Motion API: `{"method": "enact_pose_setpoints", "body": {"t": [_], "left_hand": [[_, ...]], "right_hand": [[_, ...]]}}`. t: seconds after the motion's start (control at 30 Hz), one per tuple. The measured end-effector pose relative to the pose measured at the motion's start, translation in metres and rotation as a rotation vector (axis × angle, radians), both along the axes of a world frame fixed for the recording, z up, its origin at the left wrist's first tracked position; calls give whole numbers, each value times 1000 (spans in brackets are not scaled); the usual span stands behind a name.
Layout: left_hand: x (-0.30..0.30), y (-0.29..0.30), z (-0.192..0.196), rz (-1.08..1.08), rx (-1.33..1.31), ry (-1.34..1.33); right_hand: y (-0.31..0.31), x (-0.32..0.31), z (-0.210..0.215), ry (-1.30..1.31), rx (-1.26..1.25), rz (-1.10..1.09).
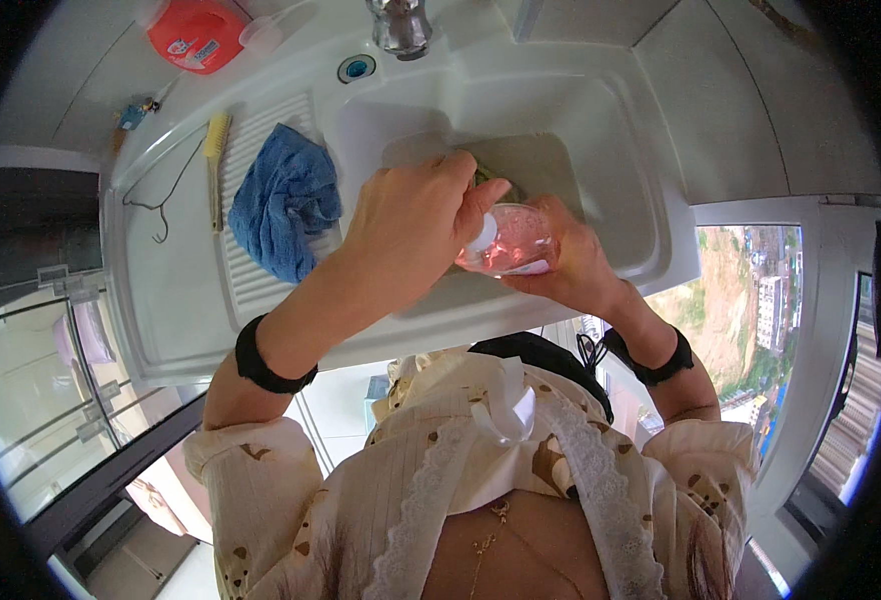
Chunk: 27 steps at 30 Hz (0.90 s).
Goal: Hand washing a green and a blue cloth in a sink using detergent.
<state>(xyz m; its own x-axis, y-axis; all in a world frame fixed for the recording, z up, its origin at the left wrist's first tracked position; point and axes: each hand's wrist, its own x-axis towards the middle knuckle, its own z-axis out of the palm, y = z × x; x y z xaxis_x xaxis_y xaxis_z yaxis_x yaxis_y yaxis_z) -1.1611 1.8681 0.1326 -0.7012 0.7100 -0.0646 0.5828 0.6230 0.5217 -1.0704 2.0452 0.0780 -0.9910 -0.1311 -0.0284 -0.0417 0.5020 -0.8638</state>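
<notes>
In my right hand (581, 260) is a clear bottle of pink liquid (521, 238), gripped around its far side and tilted over the sink basin. The bottle's white cap (484, 234) points toward my left hand (411, 210). My left hand is closed, its thumb and fingers curled together just above the cap. What those fingers hold is mostly hidden. A small greenish thing (485, 172) shows beside the left fingertips; its kind is unclear. Below both hands lies the white sink basin (611, 150), with shallow cloudy water at its bottom.
A blue towel (286, 205) lies crumpled on the ribbed drainboard (246, 270). Left of it are a yellow-bristled brush (217, 160) and a bent wire hanger (166, 205). A red detergent bottle (196, 38) stands at the back left. The chrome faucet (401, 28) rises behind the basin.
</notes>
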Motion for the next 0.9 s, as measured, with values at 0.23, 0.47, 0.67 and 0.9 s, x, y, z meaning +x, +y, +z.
{"method": "enact_pose_setpoints", "body": {"t": [0.23, 0.47, 0.67, 0.9], "left_hand": [[2, -3, -14, -230, 483, -50], [4, 5, -7, 35, 18, -64], [-3, 5, -27, -105, 571, 52], [-5, 5, -19, 82, 123, -58]], "right_hand": [[5, 1, -5, -68, -27, -56], [10, -5, -3, -54, 133, -32], [11, -8, -10, 86, 98, -51], [12, -10, -12, 96, 236, -54]]}}
